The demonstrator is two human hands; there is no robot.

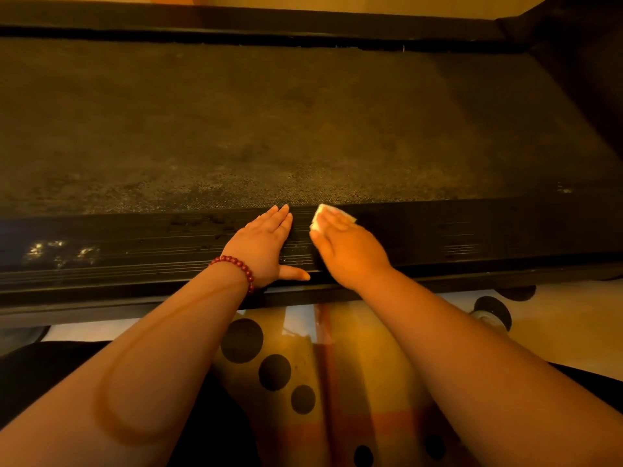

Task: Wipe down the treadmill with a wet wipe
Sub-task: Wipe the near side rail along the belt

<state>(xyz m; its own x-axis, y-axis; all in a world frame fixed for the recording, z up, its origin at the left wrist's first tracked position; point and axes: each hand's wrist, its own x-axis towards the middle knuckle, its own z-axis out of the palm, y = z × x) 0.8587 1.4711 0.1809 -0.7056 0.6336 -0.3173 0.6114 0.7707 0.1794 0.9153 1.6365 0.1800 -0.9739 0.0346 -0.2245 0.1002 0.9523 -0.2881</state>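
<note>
The treadmill fills the upper view: a dusty dark belt (pixel 269 123) and, nearer me, a black ribbed side rail (pixel 118 251). My left hand (pixel 266 244) rests flat on that rail, fingers straight, thumb spread to the right, a red bead bracelet on its wrist. Just to its right, my right hand (pixel 344 247) presses a folded white wet wipe (pixel 323 215) onto the rail at the belt's near edge. The fingers lie over the wipe, and only its far corners show.
Pale smudges (pixel 60 252) mark the rail at the left. A treadmill wheel (pixel 492 311) stands on the light floor at the right. Below the rail lies a tan cloth with black dots (pixel 269 362). The far rail (pixel 236 25) runs along the top.
</note>
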